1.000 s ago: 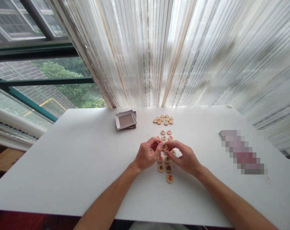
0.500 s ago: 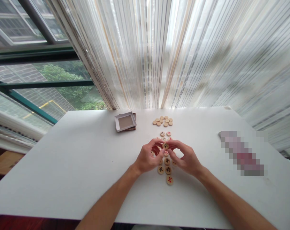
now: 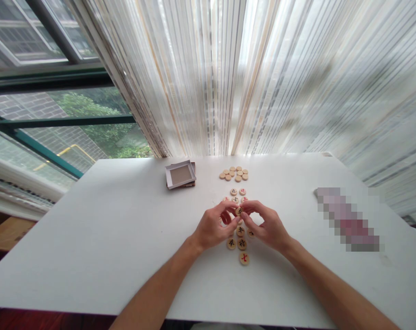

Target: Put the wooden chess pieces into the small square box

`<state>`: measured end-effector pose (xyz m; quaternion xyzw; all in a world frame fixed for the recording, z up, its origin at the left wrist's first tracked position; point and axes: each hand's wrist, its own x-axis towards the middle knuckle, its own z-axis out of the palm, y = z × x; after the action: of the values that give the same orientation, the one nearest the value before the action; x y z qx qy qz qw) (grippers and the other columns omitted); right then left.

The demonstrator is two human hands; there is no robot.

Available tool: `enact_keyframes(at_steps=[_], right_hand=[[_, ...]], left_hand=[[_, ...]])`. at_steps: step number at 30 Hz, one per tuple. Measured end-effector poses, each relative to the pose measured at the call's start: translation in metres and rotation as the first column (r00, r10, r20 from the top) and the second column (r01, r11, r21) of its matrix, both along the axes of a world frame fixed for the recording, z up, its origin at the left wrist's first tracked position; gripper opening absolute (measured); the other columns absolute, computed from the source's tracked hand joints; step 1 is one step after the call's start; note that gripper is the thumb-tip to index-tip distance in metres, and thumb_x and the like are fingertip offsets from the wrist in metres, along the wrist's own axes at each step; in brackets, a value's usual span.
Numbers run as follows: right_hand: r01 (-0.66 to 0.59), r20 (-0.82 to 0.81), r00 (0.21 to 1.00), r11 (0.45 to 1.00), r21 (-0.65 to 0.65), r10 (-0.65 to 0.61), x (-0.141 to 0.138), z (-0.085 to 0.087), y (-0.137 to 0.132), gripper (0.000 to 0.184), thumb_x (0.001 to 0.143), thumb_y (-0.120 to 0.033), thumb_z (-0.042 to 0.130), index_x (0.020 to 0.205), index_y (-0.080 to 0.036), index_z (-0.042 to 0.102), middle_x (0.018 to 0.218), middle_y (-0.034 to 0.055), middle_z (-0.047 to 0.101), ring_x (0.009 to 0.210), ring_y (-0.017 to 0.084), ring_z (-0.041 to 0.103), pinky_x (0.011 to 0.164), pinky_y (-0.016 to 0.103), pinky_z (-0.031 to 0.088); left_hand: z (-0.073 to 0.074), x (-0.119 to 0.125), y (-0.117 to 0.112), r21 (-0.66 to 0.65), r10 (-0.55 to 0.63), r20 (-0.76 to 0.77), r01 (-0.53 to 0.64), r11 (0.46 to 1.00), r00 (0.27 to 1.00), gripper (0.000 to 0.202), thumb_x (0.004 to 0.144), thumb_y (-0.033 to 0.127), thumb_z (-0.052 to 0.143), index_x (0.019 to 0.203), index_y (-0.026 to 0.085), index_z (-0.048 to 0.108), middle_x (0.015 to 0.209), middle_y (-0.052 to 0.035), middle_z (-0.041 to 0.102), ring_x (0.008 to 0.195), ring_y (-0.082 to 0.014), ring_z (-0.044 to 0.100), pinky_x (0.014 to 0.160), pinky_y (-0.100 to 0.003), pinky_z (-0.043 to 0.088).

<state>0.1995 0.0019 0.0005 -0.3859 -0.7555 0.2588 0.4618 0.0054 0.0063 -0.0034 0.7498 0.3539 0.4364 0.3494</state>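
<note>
Midway between the counter's [image 3: 108, 229] side edges, now pinching a black-marked disc [image 3: 238, 211] with left hand [image 3: 210, 228] and right hand [image 3: 271, 227], likely for steadiness; arched above face-up discs [image 3: 242, 244], perhaps protectively.

- The single view looks from the person's head, facing forward and down across the white table [image 3: 108, 247].
- The forearms [image 3: 163, 284] enter at the lower edge; left hand [image 3: 210, 229] and right hand [image 3: 270, 229] appear near, below centre.
- The curtain [image 3: 276, 82], farther off, fills top centre and upper right.
</note>
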Motion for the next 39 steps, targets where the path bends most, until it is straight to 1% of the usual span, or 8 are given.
enact_keyframes(at_steps=[7, 12, 15, 19, 21, 26, 32, 39], right_hand=[[0.036, 0.008, 0.999, 0.999, -0.011, -0.036, -0.0007, 0.0006, 0.0005, 0.009, 0.090, -0.024, 0.068, 0.097, -0.022, 0.063, 0.079, 0.0003, 0.070, 0.069, 0.014, 0.068, 0.065, 0.025, 0.057], [0.034, 0.004, 0.999, 0.999, -0.020, -0.034, -0.0002, -0.0017, 0.0011, 0.004, 0.093, -0.026, 0.065, 0.095, -0.022, 0.064, 0.079, 0.0002, 0.071, 0.069, 0.014, 0.068, 0.064, 0.024, 0.057], [0.035, 0.012, 0.999, 0.999, -0.013, -0.035, 0.0014, -0.0036, 0.0007, 0.005, 0.095, -0.027, 0.062, 0.095, -0.022, 0.063, 0.081, 0.0012, 0.072, 0.071, 0.015, 0.069, 0.065, 0.025, 0.057], [0.051, 0.030, 0.998, 0.998, -0.022, -0.051, 0.0026, -0.0059, 0.0009, 0.008, 0.097, -0.028, 0.059, 0.098, -0.022, 0.063, 0.084, 0.0027, 0.073, 0.073, 0.016, 0.071, 0.058, 0.023, 0.055], [0.054, 0.029, 0.998, 0.998, -0.020, -0.053, 0.0022, -0.0066, 0.0014, 0.009, 0.097, -0.029, 0.058, 0.098, -0.022, 0.063, 0.084, 0.0029, 0.073, 0.074, 0.016, 0.071, 0.057, 0.023, 0.055], [0.055, 0.028, 0.998, 0.998, -0.001, -0.055, 0.0007, -0.0058, 0.0018, 0.009, 0.098, -0.028, 0.056, 0.098, -0.022, 0.063, 0.083, 0.0025, 0.073, 0.073, 0.016, 0.071, 0.063, 0.025, 0.058], [0.064, 0.025, 0.998, 0.998, 0.006, -0.064, 0.0007, -0.0032, 0.0000, 0.008, 0.097, -0.023, 0.054, 0.100, -0.022, 0.062, 0.086, 0.0032, 0.072, 0.073, 0.016, 0.070, 0.061, 0.024, 0.057], [0.008, 0.019, 1.000, 1.000, 0.028, -0.008, 0.0010, -0.0010, -0.0004, 0.014, 0.094, -0.017, 0.056, 0.106, -0.022, 0.061, 0.090, 0.0042, 0.072, 0.079, 0.017, 0.070, 0.074, 0.030, 0.058]], left_hand=[[-0.0027, -0.0003, -0.0004, 0.110, 0.025, -0.100, -0.014, 0.994, 0.995, 0.026, 0.087, 0.021, 0.066, 0.112, 0.022, 0.060, 0.088, 0.0002, 0.074, 0.064, -0.0102, 0.067, 0.063, -0.022, 0.057], [-0.0029, 0.0001, -0.0006, 0.170, 0.037, -0.114, -0.017, 0.985, 0.993, 0.023, 0.088, 0.022, 0.065, 0.111, 0.022, 0.062, 0.089, -0.0004, 0.075, 0.062, -0.0097, 0.066, 0.063, -0.022, 0.058], [-0.0028, -0.0003, -0.0003, 0.186, 0.043, -0.123, -0.019, 0.982, 0.991, 0.024, 0.088, 0.024, 0.066, 0.112, 0.022, 0.062, 0.085, 0.0000, 0.074, 0.062, -0.0100, 0.066, 0.063, -0.022, 0.058], [-0.0026, -0.0008, -0.0002, 0.183, 0.044, -0.126, -0.020, 0.983, 0.991, 0.026, 0.088, 0.023, 0.067, 0.113, 0.022, 0.061, 0.084, 0.0005, 0.074, 0.062, -0.0102, 0.067, 0.062, -0.022, 0.057], [-0.0025, -0.0009, -0.0004, 0.184, 0.047, -0.131, -0.023, 0.983, 0.990, 0.026, 0.088, 0.023, 0.067, 0.113, 0.022, 0.061, 0.083, 0.0008, 0.074, 0.062, -0.0104, 0.067, 0.063, -0.022, 0.057], [-0.0023, -0.0012, -0.0008, 0.163, 0.051, -0.146, -0.027, 0.986, 0.988, 0.026, 0.088, 0.024, 0.066, 0.114, 0.022, 0.060, 0.083, 0.0002, 0.074, 0.063, -0.0112, 0.068, 0.063, -0.023, 0.057], [-0.0016, -0.0014, -0.0010, 0.125, 0.055, -0.142, -0.037, 0.991, 0.988, 0.027, 0.088, 0.025, 0.065, 0.115, 0.022, 0.059, 0.085, -0.0001, 0.074, 0.064, -0.0114, 0.068, 0.065, -0.023, 0.058], [-0.0024, -0.0013, -0.0003, 0.046, 0.047, -0.095, -0.043, 0.998, 0.994, 0.028, 0.089, 0.028, 0.067, 0.115, 0.022, 0.059, 0.090, -0.0018, 0.074, 0.067, -0.0115, 0.068, 0.066, -0.023, 0.058]])
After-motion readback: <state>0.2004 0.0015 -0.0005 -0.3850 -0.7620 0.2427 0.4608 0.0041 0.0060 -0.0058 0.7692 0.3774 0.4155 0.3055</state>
